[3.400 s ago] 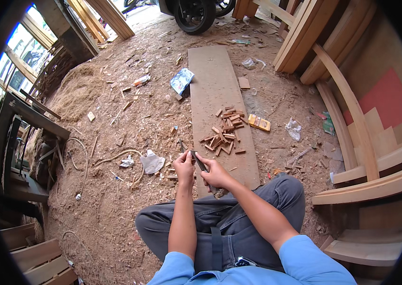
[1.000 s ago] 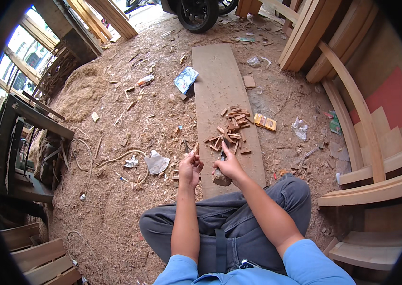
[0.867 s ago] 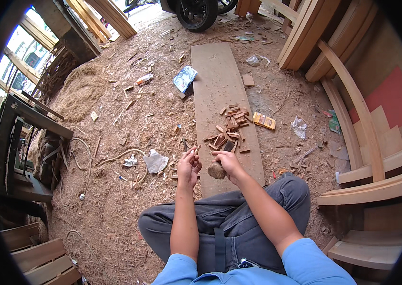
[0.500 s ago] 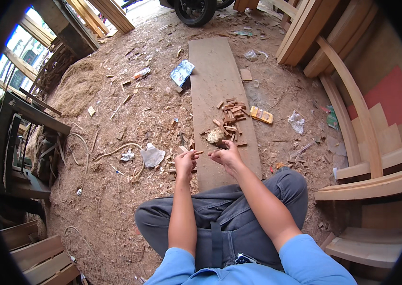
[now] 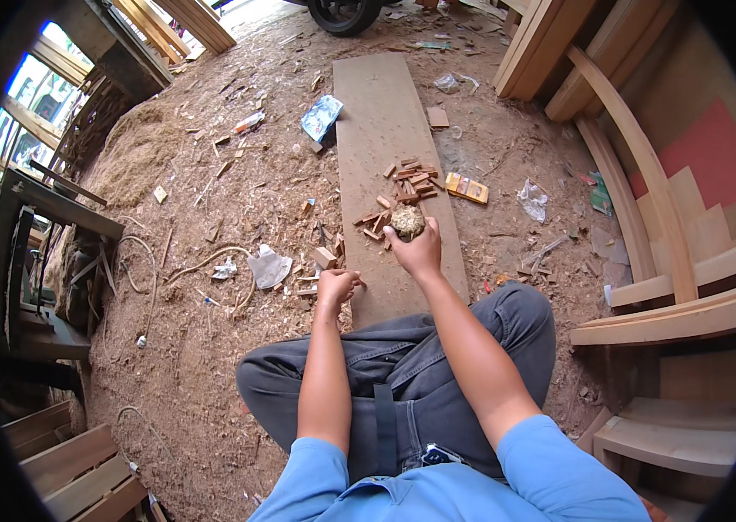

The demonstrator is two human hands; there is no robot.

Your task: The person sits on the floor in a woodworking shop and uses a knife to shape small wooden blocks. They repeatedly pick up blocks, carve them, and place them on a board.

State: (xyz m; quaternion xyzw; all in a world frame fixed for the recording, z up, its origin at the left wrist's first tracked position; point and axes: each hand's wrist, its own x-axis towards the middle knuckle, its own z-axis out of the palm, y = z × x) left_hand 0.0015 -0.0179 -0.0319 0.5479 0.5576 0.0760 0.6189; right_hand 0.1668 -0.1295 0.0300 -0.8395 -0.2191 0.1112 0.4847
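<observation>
My right hand [image 5: 420, 248] is wrapped round a stubby block with a rough, frayed, pale top [image 5: 407, 221], its thumb on the near left side. The block is over the plank, at the near edge of a pile of small reddish-brown wooden pieces [image 5: 411, 184]. My left hand [image 5: 337, 286] is closed in a pinch at the plank's left edge. A thin reddish-brown wooden piece [image 5: 362, 284] shows at its fingertips, mostly hidden. Just beyond that hand lies a paler wood block [image 5: 324, 257] among loose offcuts.
The long plank [image 5: 376, 96] stretches ahead from my crossed legs over a shaving-covered floor. A yellow packet [image 5: 467, 188] lies right of it, a blue packet [image 5: 322, 118] to the left. Curved wooden frames [image 5: 672, 322] stand at right; a cable [image 5: 211, 257] lies at left.
My right hand has moved forward and closed round the frayed block, shifting it slightly away. My left hand has lowered toward the plank's edge, turning the small wooden piece mostly out of sight.
</observation>
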